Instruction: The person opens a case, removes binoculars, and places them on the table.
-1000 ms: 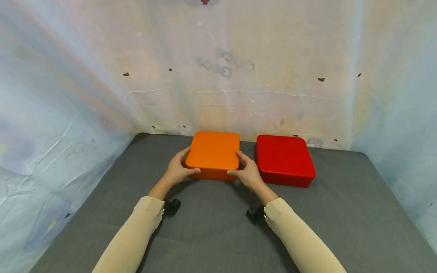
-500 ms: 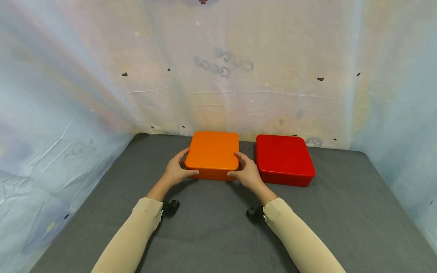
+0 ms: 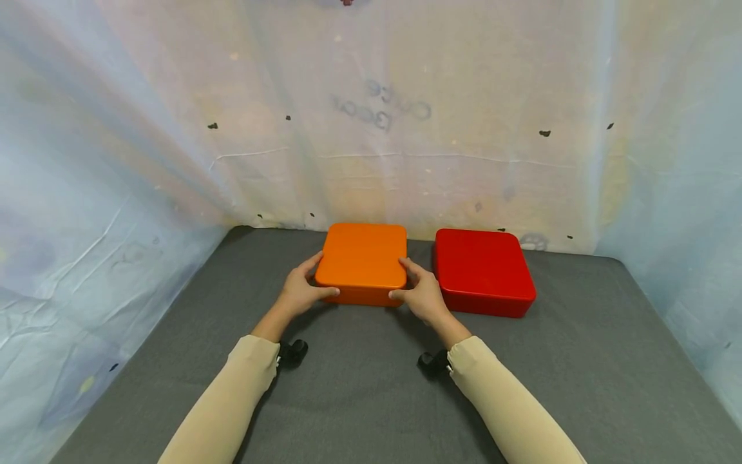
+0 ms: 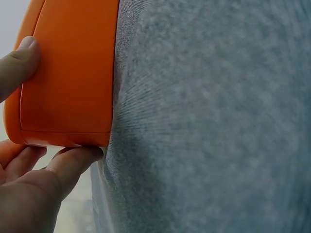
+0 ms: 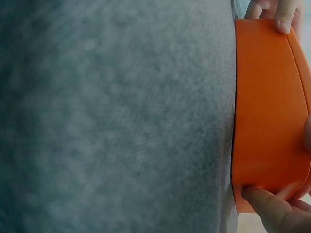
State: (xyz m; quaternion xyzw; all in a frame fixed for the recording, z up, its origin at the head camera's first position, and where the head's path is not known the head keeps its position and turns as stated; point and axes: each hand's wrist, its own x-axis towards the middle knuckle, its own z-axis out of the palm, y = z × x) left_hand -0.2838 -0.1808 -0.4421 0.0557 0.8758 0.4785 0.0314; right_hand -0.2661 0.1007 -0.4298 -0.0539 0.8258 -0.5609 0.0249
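Observation:
An orange lidded box [image 3: 362,254] with rounded corners sits flat on the grey cloth surface, near its back edge. My left hand [image 3: 298,290] grips its left front corner, thumb on the front face and fingers along the side. Opposite it, my right hand [image 3: 426,293] holds the right front corner in the same way. The left wrist view shows the thumb [image 4: 30,53] pressed near the lid seam of the box, with fingertips low on its side. In the right wrist view, the base of the orange box [image 5: 267,107] meets the cloth, and a fingertip [image 5: 252,196] touches its side.
A similar red box [image 3: 484,264] stands just right of the orange one, beyond a narrow gap holding my right fingers. A grey cloth-covered surface [image 3: 359,399] spreads around both. Pale printed sheeting [image 3: 452,96] hangs behind and at the sides.

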